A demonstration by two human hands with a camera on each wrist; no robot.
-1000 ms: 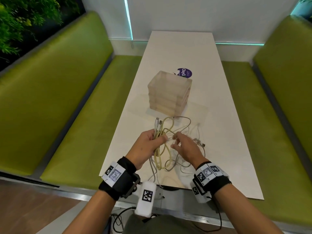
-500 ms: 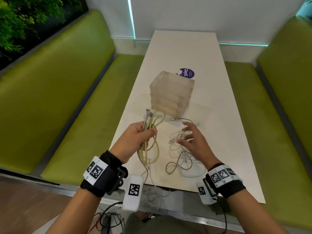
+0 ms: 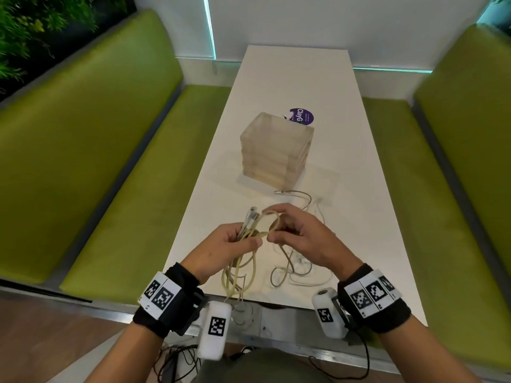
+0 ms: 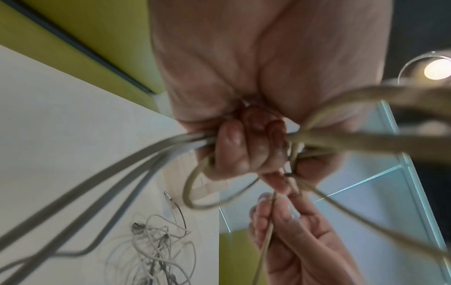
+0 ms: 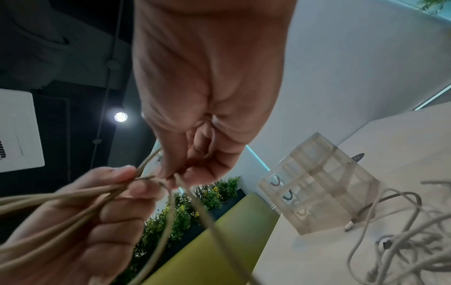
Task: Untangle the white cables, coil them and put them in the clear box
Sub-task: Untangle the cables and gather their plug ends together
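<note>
Loose thin cables [image 3: 294, 268] are spread at lower centre on the tabletop [image 3: 298, 78], below the clear box [image 3: 276, 150]. A yellowish cable bundle [image 3: 243, 272], plug ends pointing toward upper frame, is gripped by the left hand [image 3: 224, 250]; one loop is pinched by the right hand [image 3: 301, 239].

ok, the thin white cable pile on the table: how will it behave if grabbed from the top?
Thin white cables lie in loose crossing loops, so probably floppy and apt to lift as one snagged clump. Likely light: strands are slender. Plug ends may trail and catch.

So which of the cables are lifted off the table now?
The thicker yellowish cables, gripped by the left hand and pinched by the right hand. The thinner white tangle lies loose on the table.
</note>
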